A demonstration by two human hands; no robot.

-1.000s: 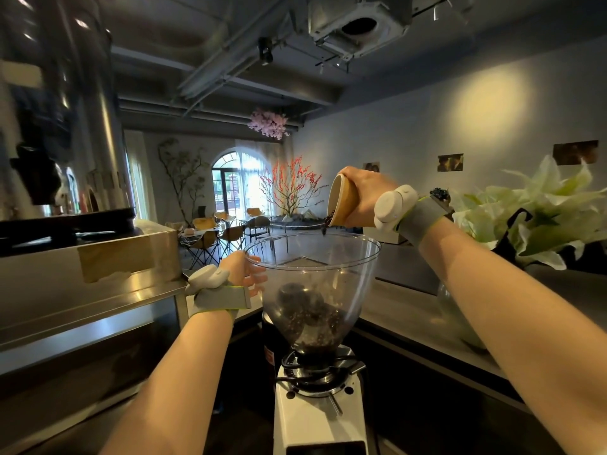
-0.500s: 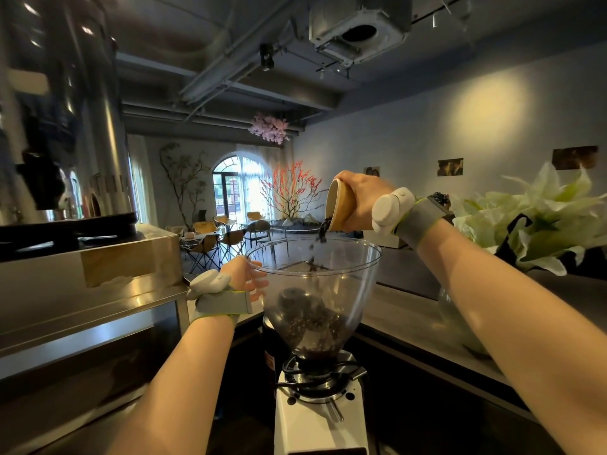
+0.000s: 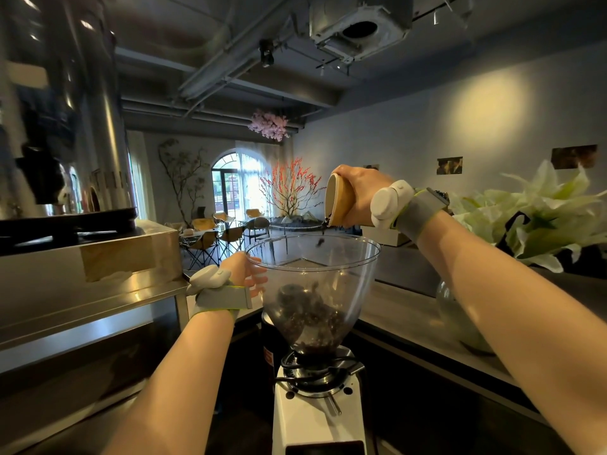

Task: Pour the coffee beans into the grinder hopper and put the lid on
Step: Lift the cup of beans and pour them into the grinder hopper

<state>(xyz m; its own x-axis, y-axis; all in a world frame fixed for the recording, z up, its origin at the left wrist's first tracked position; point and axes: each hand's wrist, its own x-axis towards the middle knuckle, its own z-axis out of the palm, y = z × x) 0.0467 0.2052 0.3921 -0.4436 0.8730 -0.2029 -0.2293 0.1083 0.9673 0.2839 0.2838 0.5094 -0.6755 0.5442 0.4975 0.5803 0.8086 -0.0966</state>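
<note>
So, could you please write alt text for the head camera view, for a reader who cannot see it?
A right hand tips a paper cup over a clear grinder hopper, and the last coffee beans fall in. The left hand steadies the hopper's rim from the left. The hopper sits open on a white grinder.

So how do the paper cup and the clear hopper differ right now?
The cup is opaque tan paper; the hopper is clear plastic. The cup is tipped sideways in the right hand; the hopper stands upright, steadied by the left hand. The cup is smaller. Both are open-topped and hold beans.
</note>
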